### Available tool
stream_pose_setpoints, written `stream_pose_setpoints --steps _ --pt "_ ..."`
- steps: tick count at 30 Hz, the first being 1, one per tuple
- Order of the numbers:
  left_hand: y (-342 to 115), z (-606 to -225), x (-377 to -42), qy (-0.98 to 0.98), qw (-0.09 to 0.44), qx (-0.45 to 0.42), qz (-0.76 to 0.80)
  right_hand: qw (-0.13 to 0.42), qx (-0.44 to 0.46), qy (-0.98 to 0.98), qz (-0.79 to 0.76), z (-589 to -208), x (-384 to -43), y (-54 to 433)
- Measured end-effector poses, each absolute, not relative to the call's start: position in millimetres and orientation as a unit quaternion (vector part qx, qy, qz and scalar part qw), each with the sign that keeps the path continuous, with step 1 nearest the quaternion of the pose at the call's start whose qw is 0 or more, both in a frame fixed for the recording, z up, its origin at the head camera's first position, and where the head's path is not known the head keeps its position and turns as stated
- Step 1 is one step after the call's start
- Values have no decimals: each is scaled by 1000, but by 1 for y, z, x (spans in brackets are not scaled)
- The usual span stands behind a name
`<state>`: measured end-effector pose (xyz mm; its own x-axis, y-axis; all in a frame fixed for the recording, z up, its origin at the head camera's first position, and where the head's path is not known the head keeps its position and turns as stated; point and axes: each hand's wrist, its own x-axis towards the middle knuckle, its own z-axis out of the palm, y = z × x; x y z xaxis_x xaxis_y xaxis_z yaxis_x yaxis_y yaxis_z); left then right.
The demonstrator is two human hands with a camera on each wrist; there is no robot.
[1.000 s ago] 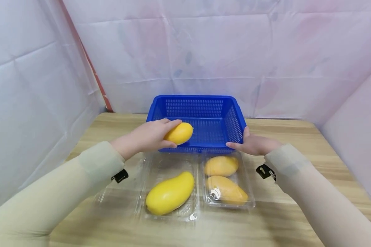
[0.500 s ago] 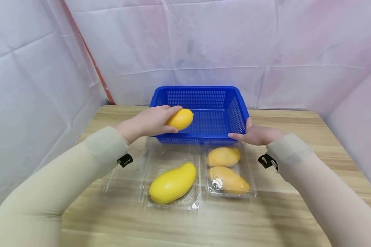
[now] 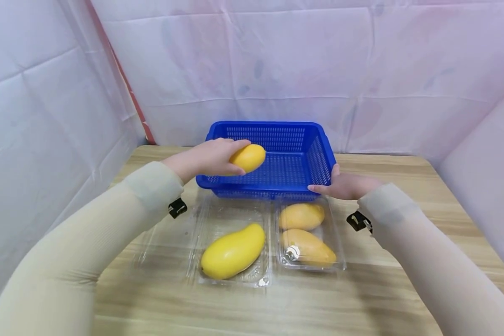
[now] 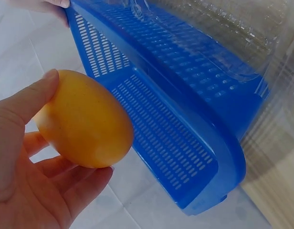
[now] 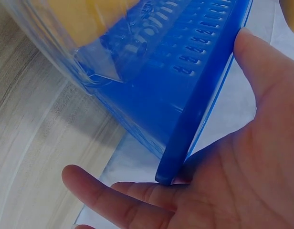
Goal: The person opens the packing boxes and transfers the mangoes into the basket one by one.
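Observation:
My left hand (image 3: 210, 156) grips a yellow mango (image 3: 251, 157) over the left part of the blue slotted plastic basket (image 3: 273, 188). In the left wrist view the thumb lies on one side of the mango (image 4: 87, 121), with curled fingers underneath; the fruit hangs apart from the basket. My right hand (image 3: 347, 185) touches the basket's front right corner. Its thumb (image 5: 252, 52) rests at the rim, and its other fingers extend past the corner, fairly straight. In front, a clear plastic box (image 3: 231, 212) stands open with a large yellow mango (image 3: 234, 251) in it.
To the right of the open box is another clear box (image 3: 340, 247), holding two orange-yellow mangoes (image 3: 306, 246). The open box's transparent lid (image 3: 165, 249) lies flat on its left. Everything stands on a wood-grain table (image 3: 243, 312), with pale cloth (image 3: 294, 56) hanging behind.
My left hand has lifted the mango higher above the basket's front rim and shifted slightly right. My right hand stays at the basket corner. The head view has tilted a little.

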<state>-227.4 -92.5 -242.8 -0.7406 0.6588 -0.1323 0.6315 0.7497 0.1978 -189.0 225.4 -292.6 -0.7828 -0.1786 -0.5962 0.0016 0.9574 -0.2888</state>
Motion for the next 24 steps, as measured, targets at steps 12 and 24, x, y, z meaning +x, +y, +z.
stream_pose_setpoints --steps 12,24 --pt "-87 -240 -245 933 119 330 75 334 -33 934 -122 -287 -191 222" --pt "-83 -235 -256 935 130 318 85 298 -46 950 -86 -285 -194 222"
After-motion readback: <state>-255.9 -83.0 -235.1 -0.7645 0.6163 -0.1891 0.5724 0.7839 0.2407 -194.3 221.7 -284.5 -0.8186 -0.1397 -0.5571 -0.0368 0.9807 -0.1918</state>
